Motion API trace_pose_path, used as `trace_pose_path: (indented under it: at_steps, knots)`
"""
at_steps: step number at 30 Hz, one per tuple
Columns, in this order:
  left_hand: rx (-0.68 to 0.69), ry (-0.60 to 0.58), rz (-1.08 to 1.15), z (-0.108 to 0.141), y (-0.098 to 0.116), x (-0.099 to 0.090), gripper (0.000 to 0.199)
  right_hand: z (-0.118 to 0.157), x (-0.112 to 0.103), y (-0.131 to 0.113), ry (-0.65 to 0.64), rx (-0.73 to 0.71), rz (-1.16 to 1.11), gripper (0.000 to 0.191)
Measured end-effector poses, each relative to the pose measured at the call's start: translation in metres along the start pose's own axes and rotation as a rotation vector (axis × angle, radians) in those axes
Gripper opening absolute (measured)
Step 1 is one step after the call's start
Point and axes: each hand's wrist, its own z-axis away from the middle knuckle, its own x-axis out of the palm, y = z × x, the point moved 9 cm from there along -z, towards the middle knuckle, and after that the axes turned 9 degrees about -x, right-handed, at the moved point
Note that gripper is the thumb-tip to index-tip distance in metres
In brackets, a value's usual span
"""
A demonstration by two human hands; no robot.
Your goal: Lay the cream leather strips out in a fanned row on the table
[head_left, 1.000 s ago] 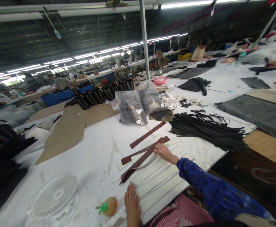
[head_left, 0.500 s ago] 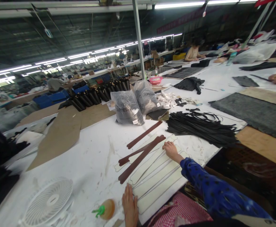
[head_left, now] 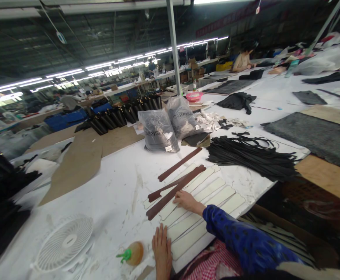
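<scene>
The right hand [head_left: 186, 201] is laid palm down, fingers loosely spread and gripping nothing, on the row of cream strips [head_left: 207, 194], its fingertips just beside the nearest of the brown leather strips [head_left: 175, 187]; the forearm, clothed in a blue patterned sleeve [head_left: 239, 243], is stretched diagonally from the lower right across the table edge. The left hand [head_left: 161, 249] is pressed flat with fingers extended and together on the white table [head_left: 114, 194], at the near end of the cream strips, with nothing held in it. The cream strips are seen as long, flat, round-ended pieces laid side by side at a slant, and three brown strips, narrow and matte, are set along their far side, two overlapping and one lying apart toward the bags. Just left of the left hand an orange round bottle with a green nozzle [head_left: 132, 253] is lying on its side, and further left a white fan grille [head_left: 65, 242] is lying flat. Beyond the strips, two grey translucent plastic bags [head_left: 170, 126] with printed lettering are standing upright, and to the right a heap of thin black straps [head_left: 254, 157] is spread out, well apart from either hand. A large tan cardboard sheet [head_left: 79, 163] is lying on the left part of the table, and a coarse grey felt-like sheet [head_left: 318, 136] is lying at the right. Nothing is placed between the hands and the strips, and other people are seen only at distant tables
</scene>
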Motion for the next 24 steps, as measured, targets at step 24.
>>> trace_pose_path:
  at_steps: [24]
  knots:
    - [0.044, 0.158, -0.107, -0.038, 0.008, 0.000, 0.047, -0.009, -0.003, 0.017, 0.088, 0.207, -0.148, 0.022]
